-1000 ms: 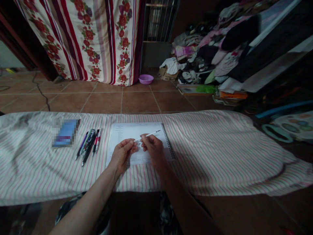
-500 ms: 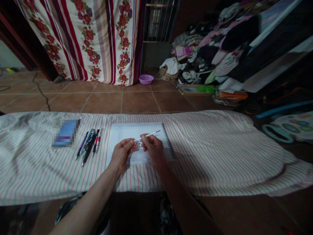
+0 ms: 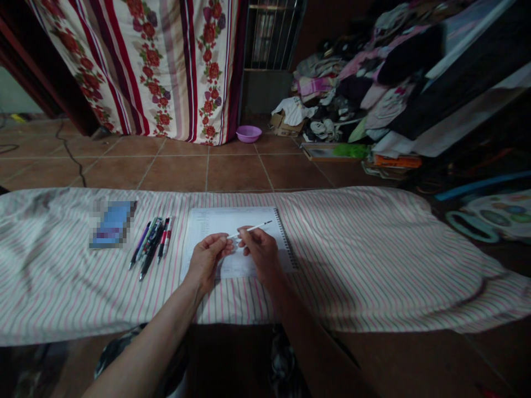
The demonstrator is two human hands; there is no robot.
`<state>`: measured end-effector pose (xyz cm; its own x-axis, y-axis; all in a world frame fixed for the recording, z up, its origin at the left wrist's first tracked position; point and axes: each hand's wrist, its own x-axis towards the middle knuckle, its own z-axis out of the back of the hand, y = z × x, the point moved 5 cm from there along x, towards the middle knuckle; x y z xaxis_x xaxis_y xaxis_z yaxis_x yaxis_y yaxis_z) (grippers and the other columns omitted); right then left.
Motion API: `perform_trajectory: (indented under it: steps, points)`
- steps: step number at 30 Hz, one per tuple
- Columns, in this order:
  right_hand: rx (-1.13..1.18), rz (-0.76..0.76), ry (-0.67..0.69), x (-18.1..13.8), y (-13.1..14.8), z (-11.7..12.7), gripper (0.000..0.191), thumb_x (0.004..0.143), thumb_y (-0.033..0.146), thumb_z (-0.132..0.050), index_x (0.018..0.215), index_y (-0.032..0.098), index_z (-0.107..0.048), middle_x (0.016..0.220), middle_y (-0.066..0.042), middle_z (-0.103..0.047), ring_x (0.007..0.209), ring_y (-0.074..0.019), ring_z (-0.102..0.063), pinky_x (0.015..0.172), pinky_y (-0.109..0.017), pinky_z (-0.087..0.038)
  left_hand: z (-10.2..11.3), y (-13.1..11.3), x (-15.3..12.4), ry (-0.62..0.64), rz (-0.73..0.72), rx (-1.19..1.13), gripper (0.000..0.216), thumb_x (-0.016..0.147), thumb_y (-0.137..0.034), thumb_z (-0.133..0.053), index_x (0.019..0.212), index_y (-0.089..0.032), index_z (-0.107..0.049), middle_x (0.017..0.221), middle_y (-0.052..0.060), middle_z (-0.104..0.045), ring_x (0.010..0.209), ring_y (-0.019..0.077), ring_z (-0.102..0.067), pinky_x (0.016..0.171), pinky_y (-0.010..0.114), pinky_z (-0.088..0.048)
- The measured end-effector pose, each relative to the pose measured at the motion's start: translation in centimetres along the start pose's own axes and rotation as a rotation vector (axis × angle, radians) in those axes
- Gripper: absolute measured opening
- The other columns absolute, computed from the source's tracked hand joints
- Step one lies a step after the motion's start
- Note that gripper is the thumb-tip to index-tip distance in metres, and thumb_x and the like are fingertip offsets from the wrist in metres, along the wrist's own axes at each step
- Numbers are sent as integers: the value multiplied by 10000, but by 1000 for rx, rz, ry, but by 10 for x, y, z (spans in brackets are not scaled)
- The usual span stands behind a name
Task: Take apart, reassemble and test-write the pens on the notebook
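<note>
Hands meet above the notebook (image 3: pixel 232 229): right hand (image 3: pixel 260 253) pinches a thin white pen (image 3: pixel 254 228), left hand (image 3: pixel 206 260) grips its near end; spare pens (image 3: pixel 152 246) lie beside.

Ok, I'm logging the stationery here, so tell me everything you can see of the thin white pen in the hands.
The white pen is a slim, plain stick, plastic by its look. It is held nearly level over the open spiral notebook, its far end pointing up and right. The left hand pinches its near end, the right hand its middle. Cap or clip cannot be made out.
</note>
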<state>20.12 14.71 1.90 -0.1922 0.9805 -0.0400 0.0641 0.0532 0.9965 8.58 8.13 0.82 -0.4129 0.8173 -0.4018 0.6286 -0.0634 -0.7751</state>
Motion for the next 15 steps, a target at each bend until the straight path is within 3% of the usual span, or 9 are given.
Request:
perform_trajectory:
  steps: [15]
  points:
    - [11, 3, 13, 0, 1, -1, 227, 677, 389, -646, 696, 163, -637, 541, 13, -633, 416, -87, -530, 384, -188, -404, 0, -3, 0, 3, -61, 50, 147, 622, -135, -706, 748, -101, -640, 635, 45, -675, 560, 94, -609, 576, 187, -478]
